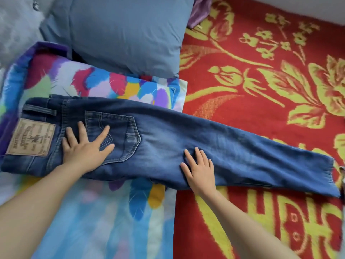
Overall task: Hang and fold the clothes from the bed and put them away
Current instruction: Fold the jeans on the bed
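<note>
Pressing jeans (164, 128) flat mid-frame, left hand (84, 149) on the pocket (121, 131), right hand (200, 166) on the leg (261, 159). Fingers (103, 134) straight and spread, gripping nothing.

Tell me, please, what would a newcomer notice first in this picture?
The dark blue jeans lie across the middle, with the left grip flat on the back pocket and the right grip flat on the leg. The red cover with yellow flowers fills the right side.

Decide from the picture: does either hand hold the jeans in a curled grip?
No, the left hand and the right hand both lie flat with straight fingers on the jeans.
</note>
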A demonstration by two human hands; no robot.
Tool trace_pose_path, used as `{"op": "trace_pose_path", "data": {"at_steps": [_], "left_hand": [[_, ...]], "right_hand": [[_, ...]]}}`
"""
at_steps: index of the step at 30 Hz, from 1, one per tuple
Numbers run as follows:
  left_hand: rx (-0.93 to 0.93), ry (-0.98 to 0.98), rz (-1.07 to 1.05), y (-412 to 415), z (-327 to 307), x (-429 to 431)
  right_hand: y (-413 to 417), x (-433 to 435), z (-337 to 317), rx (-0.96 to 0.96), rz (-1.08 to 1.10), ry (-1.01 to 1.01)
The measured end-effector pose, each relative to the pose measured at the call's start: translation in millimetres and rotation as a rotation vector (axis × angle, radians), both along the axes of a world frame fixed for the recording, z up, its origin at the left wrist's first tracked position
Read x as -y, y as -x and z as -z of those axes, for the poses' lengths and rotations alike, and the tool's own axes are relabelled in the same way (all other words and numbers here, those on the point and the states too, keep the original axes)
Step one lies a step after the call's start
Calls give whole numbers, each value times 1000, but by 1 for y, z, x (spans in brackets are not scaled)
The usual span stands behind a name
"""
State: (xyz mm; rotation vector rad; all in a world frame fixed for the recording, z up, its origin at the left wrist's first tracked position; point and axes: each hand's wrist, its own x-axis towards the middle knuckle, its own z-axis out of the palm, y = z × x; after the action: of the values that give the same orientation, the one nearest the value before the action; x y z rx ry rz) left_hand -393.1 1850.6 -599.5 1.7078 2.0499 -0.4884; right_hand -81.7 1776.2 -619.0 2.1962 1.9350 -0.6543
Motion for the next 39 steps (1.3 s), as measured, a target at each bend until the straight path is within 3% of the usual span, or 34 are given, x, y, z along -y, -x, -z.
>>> {"op": "trace_pose_path", "data": {"at_steps": [3, 7, 10, 12, 14, 15, 18, 22, 27, 34, 39], "left_hand": [[28, 114, -26, -1, -12, -8], [-23, 156, -105, -18, -38, -12], [-33, -233, -56, -63, -50, 12], [60, -503, 146, -113, -51, 41], [120, -611, 407, -169, -47, 73], [127, -598, 514, -201, -43, 88], [88, -321, 671, -273, -38, 120], [-12, -46, 653, -345, -16, 143], [33, 54, 586, -420, -9, 145], [135, 114, 289, -468, 11, 127], [-81, 157, 480, -461, 21, 124]], "right_hand": [[-48, 37, 4, 162, 48, 108], [-112, 66, 0, 180, 194, 214], [-157, 77, -3, 245, 186, 201], [-184, 87, -6, 283, 107, 139], [-207, 100, -10, 281, 46, 53], [-223, 109, -13, 265, 60, 16], [-267, 126, -20, 161, 280, -39], [-341, 141, -36, -89, 741, -4], [-428, 140, -45, -333, 1036, -87], [-488, 125, -10, -491, 1270, -135], [-488, 102, 6, -350, 1242, -156]]}}
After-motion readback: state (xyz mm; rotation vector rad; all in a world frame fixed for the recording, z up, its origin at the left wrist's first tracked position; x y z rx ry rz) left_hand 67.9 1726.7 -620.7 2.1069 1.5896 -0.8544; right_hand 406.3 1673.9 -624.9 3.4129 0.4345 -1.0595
